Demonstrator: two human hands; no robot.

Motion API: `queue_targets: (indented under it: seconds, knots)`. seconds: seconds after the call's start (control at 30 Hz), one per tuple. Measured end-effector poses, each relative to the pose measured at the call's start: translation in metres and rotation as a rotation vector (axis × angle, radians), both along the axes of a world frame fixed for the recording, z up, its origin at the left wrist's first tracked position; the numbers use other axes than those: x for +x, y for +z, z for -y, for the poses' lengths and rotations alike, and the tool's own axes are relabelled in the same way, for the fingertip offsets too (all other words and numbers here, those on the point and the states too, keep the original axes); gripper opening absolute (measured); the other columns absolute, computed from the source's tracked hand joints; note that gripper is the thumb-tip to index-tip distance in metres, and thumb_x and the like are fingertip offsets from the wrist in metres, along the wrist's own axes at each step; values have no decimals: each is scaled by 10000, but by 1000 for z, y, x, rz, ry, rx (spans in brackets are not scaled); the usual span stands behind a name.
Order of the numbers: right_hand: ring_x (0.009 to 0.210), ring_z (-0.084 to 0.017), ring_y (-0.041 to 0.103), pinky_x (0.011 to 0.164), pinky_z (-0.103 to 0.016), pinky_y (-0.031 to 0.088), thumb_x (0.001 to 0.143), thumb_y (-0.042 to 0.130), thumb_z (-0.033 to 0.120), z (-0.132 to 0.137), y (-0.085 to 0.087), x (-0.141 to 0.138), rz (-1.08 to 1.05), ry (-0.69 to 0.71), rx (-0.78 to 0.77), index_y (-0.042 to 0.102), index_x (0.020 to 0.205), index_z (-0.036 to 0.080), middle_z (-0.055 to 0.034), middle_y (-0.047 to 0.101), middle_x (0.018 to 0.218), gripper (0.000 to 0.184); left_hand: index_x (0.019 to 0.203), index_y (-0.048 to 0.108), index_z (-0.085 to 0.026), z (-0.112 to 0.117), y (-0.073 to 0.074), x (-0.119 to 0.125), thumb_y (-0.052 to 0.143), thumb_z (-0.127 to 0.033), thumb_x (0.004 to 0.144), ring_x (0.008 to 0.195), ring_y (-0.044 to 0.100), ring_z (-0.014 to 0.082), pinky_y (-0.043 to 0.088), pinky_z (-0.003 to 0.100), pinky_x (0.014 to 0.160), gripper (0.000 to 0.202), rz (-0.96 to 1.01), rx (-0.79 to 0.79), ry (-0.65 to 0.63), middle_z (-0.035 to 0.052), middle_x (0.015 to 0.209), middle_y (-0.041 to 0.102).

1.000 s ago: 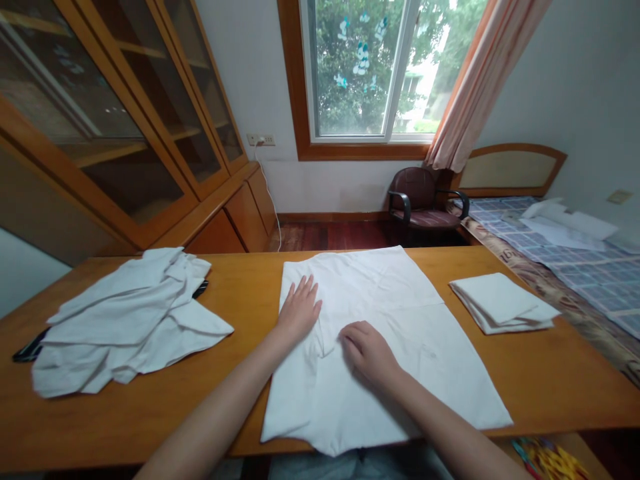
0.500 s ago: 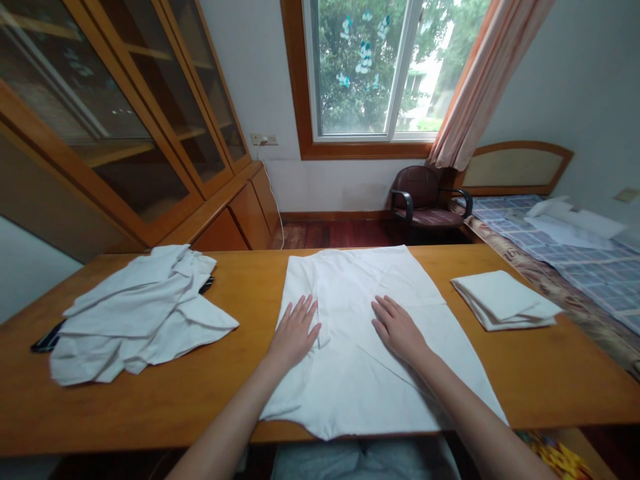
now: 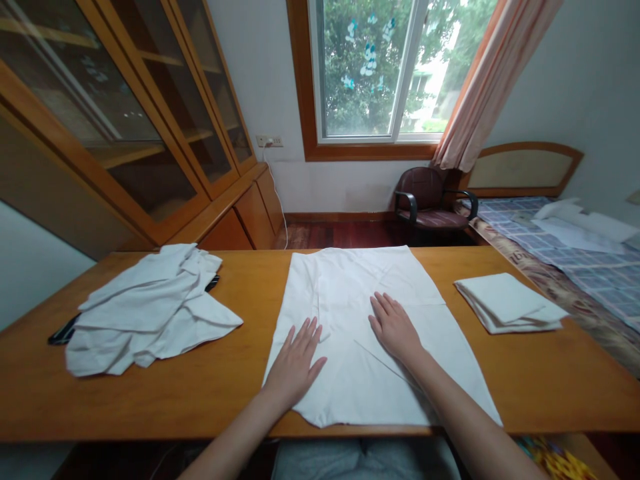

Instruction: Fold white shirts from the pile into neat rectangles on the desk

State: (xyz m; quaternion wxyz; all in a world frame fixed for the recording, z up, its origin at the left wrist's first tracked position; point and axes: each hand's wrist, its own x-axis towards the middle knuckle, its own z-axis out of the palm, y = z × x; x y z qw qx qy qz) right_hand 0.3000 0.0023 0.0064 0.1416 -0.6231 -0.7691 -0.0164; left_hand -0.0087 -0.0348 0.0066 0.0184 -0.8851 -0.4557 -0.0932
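A white cloth garment (image 3: pixel 360 387) lies spread on the wooden table (image 3: pixel 395 432) in front of me, its lower edge close to the table's near edge. Creases and a fold line run across it. My left hand (image 3: pixel 295 363) rests flat on its left part, fingers extended. Flat on the upper middle right lies my right hand (image 3: pixel 395 327), also with fingers stretched out. Neither hand grips the fabric. Whether the garment is a shirt or another kind I cannot tell.
A crumpled pile of white cloth (image 3: pixel 150 310) with dark striped fabric under it is at the left. A folded white cloth (image 3: pixel 505 303) sits at the right. Beyond the table are a glass-door cabinet (image 3: pixel 175 133), an armchair (image 3: pixel 425 197) and a bed (image 3: pixel 565 247).
My left hand has slid down the garment toward me. The right hand stays nearly in place. The garment's lower left edge looks flatter, and the view has shifted slightly.
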Motion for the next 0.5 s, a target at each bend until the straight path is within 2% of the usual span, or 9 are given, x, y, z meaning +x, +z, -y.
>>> queue_targets:
  seconds: [0.1,0.2,0.27,0.33,0.4,0.43,0.5]
  knots:
    - [1465,-286,354,1191,-473,280,1021,381,381,0,1,0,9,2,-4,487,1480,137,-117,443,1561,530,1609,186,-242,8,1,-5,362,-507,1013,1525,247,254,262,501,1229,675,-22,-3,-30,85,1643,259]
    - [1463,-285,359,1191,-476,278,1020,388,379,0,2,-1,4,2,-3,489,1481,148,-115,441,1562,525,1598,231,-266,4,7,-8,381,-535,1005,1520,262,257,267,499,1223,669,-22,-24,-39,73,1643,266]
    - [1462,-285,361,1190,-478,279,1015,400,375,0,1,-1,-3,4,0,489,1482,164,-109,441,1563,520,1558,346,-288,-3,15,-8,384,-531,1007,1482,350,255,311,487,1202,603,1,-57,-41,65,1604,368]
    - [1464,-284,359,1189,-478,278,1012,409,370,0,0,0,-6,3,5,489,1483,175,-105,440,1565,516,1478,483,-303,-14,24,-8,356,-472,1029,1372,501,233,358,467,1176,496,55,-87,-19,56,1483,547]
    - [1465,-284,358,1188,-477,279,1010,413,367,-1,-1,0,-3,4,8,487,1484,174,-107,437,1566,517,1410,562,-292,-30,31,-5,321,-402,1046,1274,583,208,375,452,1171,450,123,-88,13,53,1374,644]
    - [1466,-284,356,1188,-477,280,1010,413,368,-1,-2,0,-2,5,8,486,1485,173,-108,435,1567,518,1404,568,-273,-40,33,-2,328,-395,1044,1290,570,209,373,446,1177,449,147,-73,14,60,1400,624]
    - [1465,-284,358,1188,-478,282,1010,412,370,-1,-2,0,-2,7,7,484,1487,176,-106,438,1565,519,1442,524,-225,-63,31,8,359,-415,1032,1414,449,226,354,429,1196,481,165,-49,21,77,1546,470]
